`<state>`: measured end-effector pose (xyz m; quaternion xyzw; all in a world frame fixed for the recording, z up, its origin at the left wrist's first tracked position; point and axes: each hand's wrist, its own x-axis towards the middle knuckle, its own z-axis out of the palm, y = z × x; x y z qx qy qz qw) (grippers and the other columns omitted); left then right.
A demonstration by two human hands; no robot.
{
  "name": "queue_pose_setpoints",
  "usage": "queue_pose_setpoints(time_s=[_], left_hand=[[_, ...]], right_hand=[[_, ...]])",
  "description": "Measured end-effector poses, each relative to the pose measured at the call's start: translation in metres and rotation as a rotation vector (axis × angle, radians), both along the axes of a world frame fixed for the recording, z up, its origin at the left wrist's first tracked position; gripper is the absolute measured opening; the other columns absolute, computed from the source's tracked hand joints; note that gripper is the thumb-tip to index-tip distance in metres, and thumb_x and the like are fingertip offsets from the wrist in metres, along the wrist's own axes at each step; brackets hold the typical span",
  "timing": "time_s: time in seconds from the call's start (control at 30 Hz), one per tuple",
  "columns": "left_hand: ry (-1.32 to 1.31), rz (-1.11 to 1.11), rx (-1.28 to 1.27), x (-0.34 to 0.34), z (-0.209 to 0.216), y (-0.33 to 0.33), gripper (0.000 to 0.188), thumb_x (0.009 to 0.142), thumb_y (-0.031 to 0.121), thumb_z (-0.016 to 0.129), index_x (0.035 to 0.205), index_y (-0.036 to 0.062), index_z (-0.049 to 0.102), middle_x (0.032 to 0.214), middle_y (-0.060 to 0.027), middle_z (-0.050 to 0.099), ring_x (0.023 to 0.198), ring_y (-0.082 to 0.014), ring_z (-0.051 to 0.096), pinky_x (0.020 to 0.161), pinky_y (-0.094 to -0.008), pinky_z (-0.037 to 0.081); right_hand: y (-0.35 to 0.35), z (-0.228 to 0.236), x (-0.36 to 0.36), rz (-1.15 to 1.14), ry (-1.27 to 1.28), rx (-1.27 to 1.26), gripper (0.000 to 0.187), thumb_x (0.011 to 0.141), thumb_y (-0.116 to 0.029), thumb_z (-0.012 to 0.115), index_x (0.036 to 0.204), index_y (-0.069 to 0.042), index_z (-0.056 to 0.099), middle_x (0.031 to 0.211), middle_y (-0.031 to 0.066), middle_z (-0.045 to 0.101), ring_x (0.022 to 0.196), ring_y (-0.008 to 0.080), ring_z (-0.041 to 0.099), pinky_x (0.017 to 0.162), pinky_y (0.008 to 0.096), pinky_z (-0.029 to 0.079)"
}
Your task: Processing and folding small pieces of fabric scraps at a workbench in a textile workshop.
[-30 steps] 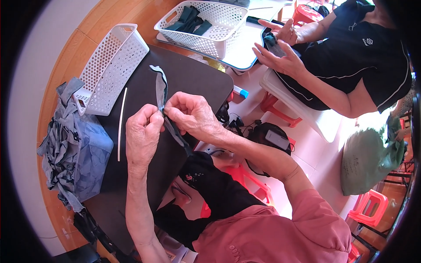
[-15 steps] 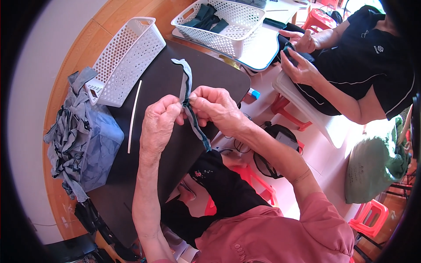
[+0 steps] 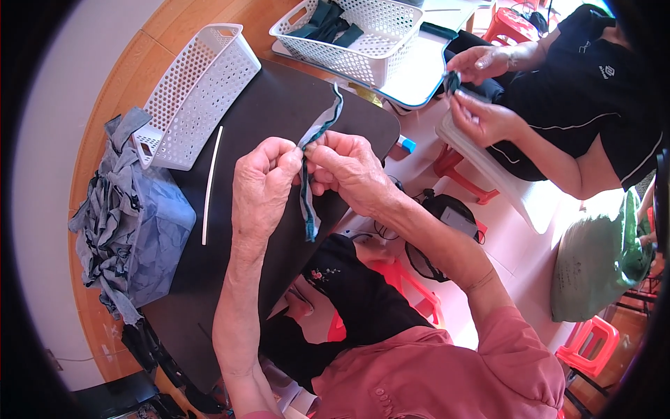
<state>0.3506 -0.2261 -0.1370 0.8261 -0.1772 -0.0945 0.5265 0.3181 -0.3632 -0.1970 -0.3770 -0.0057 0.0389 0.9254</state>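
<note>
Both hands pinch the middle of a grey fabric strip with dark green edges, held up above the dark table. My left hand is closed at the strip's left side, fingertips pressed together. From the right, my right hand grips the same spot, its thumb and fingers meeting my left fingertips. One end of the strip rises above the hands, and the other hangs down below them. What lies between the fingertips, perhaps a gather or knot, is mostly hidden.
A thin white stick lies on the table beside a white perforated basket. A translucent bin overflows with grey strips. Another white basket holds dark green fabric. At right, a seated co-worker handles a small dark green piece.
The strip has turned: its upper end now leans right and its lower end hangs straighter. My hands have shifted slightly, still pinching it. The co-worker's hands have moved.
</note>
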Motion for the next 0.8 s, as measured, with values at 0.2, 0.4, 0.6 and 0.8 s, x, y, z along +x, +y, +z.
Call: queue_pose_setpoints(time_s=[0.2,0.4,0.6,0.8], left_hand=[[0.284,-0.017,-0.338,0.007,-0.010,0.008,0.014,0.084,0.011,0.054,0.080,0.0004,0.061,0.068,-0.0009,0.057,0.063,-0.0074,0.050,0.063,-0.0210,0.041],[0.375,0.015,-0.481,0.004,-0.014,0.009,0.012,0.084,0.010,0.054,0.083,-0.0001,0.061,0.069,-0.0024,0.056,0.065,-0.0085,0.049,0.066,-0.0215,0.041],[0.287,0.055,-0.459,-0.001,-0.016,0.008,0.012,0.085,0.010,0.053,0.082,0.0005,0.061,0.069,-0.0016,0.055,0.065,-0.0077,0.049,0.066,-0.0214,0.041],[0.234,0.068,-0.467,-0.002,-0.022,0.012,0.014,0.086,0.010,0.052,0.082,0.0012,0.062,0.067,0.0001,0.054,0.064,-0.0060,0.048,0.064,-0.0205,0.039]], right_hand=[[-0.002,-0.004,0.001,0.030,0.006,0.032,0.014,0.091,-0.014,0.056,0.082,-0.004,0.058,0.070,-0.0002,0.055,0.057,0.0056,0.047,0.054,0.0236,0.044],[-0.002,-0.004,0.003,0.043,0.011,0.052,0.018,0.093,-0.018,0.057,0.082,-0.004,0.058,0.070,-0.0001,0.055,0.057,0.0052,0.047,0.054,0.0227,0.044],[0.005,0.002,-0.002,-0.058,-0.023,-0.100,0.011,0.093,-0.014,0.055,0.089,-0.004,0.056,0.069,-0.0016,0.052,0.054,0.0036,0.042,0.052,0.0205,0.043],[0.009,0.005,-0.007,-0.159,-0.216,-0.152,0.011,0.090,-0.004,0.049,0.093,0.000,0.058,0.069,-0.0009,0.054,0.056,0.0035,0.049,0.050,0.0187,0.044]])
